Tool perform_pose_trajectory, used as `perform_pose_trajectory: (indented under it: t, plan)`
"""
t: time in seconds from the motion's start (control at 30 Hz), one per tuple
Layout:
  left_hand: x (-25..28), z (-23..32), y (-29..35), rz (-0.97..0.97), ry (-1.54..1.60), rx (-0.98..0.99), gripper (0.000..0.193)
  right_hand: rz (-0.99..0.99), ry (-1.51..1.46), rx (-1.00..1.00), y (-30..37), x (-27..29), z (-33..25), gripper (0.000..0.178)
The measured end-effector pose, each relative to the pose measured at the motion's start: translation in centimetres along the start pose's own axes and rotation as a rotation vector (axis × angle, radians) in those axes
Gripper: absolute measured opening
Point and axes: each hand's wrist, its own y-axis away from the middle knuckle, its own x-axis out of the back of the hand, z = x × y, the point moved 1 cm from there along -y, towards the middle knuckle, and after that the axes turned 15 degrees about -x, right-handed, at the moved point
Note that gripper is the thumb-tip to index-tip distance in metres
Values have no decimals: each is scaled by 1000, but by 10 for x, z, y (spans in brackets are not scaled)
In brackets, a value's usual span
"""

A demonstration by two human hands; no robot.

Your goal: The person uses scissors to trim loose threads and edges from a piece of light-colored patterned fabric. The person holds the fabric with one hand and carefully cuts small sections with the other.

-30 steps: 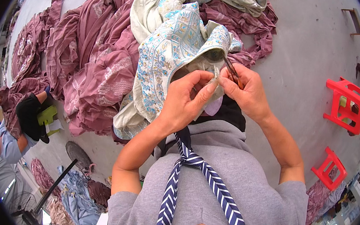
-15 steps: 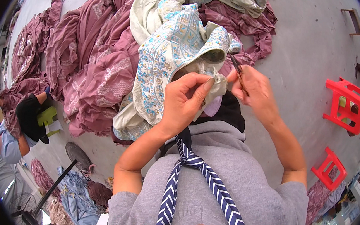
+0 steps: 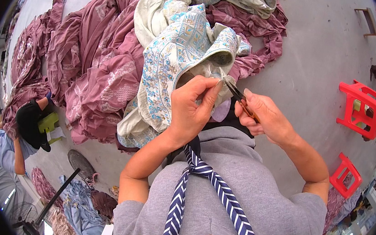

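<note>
Thumb and fingertips of my left hand [image 3: 192, 106] are pinched together on the edge of a pale garment [image 3: 172, 51] patterned in blue and gold. Bunched fabric rises from the pinch, and the rest of the garment drapes over the pile ahead. My right hand [image 3: 268, 119] is closed around dark thread snips [image 3: 233, 92] with brownish handles. Their blades point up and left, with the tips at the bunched fabric just right of my left fingertips. Whether the tips touch thread or cloth is too small to tell.
A large heap of mauve garments [image 3: 106, 63] spreads ahead and left. Two red plastic stools [image 3: 364, 129] stand at the right. Far left, another person in a light blue top [image 3: 8, 149] sits beside the heap. Blue garments [image 3: 80, 207] lie at lower left, near a black pole [image 3: 58, 195].
My right hand has turned and moved slightly down. The snips have swung from pointing steeply upward, apart from the pinch, to pointing left with their tips at the fabric. My left hand stays put.
</note>
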Motion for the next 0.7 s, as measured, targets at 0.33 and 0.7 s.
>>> perform_pose_trajectory:
  t: [0.33, 0.7]
  plan:
    - [1, -1, 0, -29, -122, -179, 9, 4, 16, -7, 0, 1, -2, 51]
    - [3, 1, -2, -48, -118, -207, 7, 276, 328, 236, -8, 1, -2, 42]
